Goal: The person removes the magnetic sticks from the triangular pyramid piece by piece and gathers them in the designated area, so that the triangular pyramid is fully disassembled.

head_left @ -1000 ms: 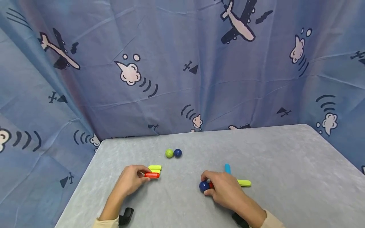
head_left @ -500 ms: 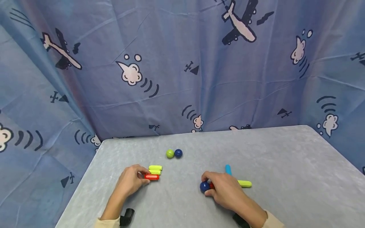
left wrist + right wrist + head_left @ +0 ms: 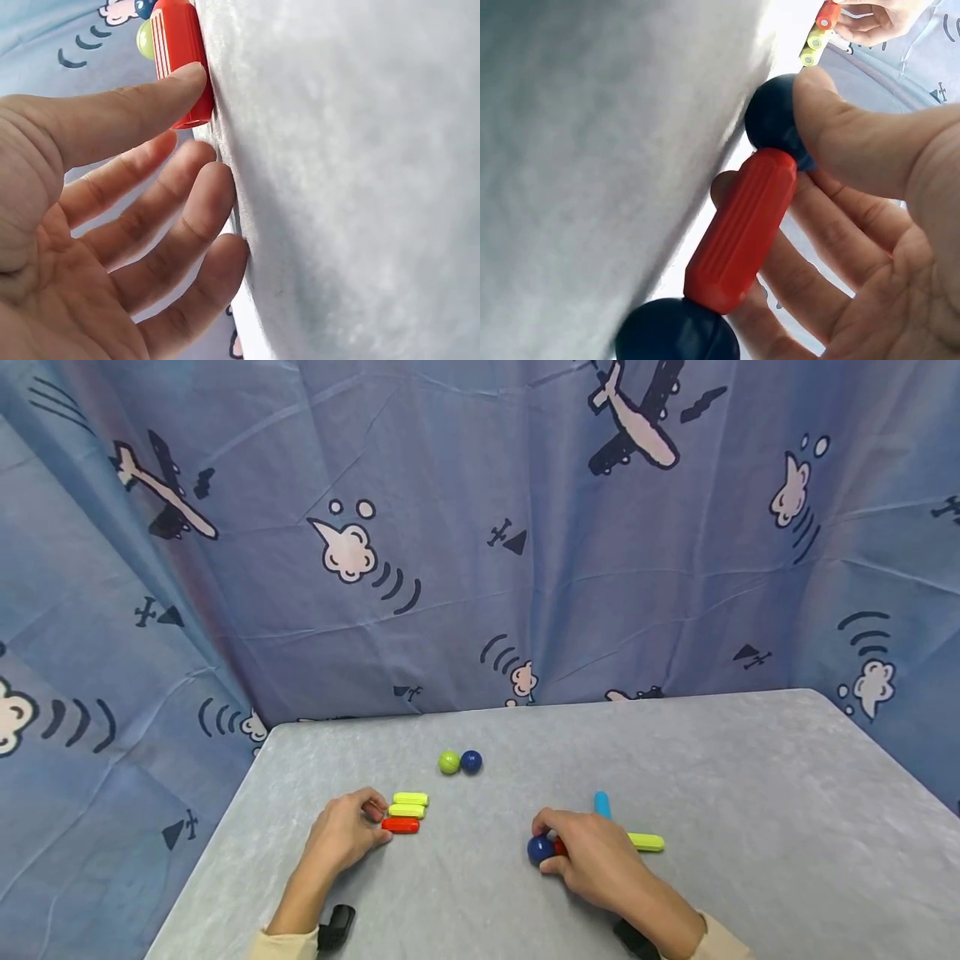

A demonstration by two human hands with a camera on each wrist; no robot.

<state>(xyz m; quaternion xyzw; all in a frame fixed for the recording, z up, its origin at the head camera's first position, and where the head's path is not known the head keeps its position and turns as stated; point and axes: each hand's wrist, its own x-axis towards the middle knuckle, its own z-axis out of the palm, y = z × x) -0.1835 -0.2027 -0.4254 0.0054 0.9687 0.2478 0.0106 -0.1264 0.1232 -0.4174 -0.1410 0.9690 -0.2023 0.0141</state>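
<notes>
In the head view my left hand (image 3: pixel 345 831) is beside a red ridged rod (image 3: pixel 401 825) lying on the table. Its thumb touches the rod's near end, and the other fingers are loosely bent, apart from it in the left wrist view. Two yellow rods (image 3: pixel 407 811) lie just behind the red one. My right hand (image 3: pixel 588 856) pinches a dark blue ball (image 3: pixel 771 112) between thumb and fingers. That ball joins a red rod (image 3: pixel 742 229), whose other end meets a second dark blue ball (image 3: pixel 676 330). This second ball is hidden by the hand in the head view.
A green ball (image 3: pixel 449 762) and a dark blue ball (image 3: pixel 471 762) sit side by side farther back. Beyond the right hand, a light blue rod (image 3: pixel 602 804) and a yellow-green rod (image 3: pixel 647 842) stick out. A patterned curtain (image 3: pixel 450 568) hangs behind the grey table (image 3: pixel 720 760).
My left hand drew the red rod slightly nearer, beside the yellow rods, then its fingers loosened from it. The right hand keeps its pinch on the blue ball.
</notes>
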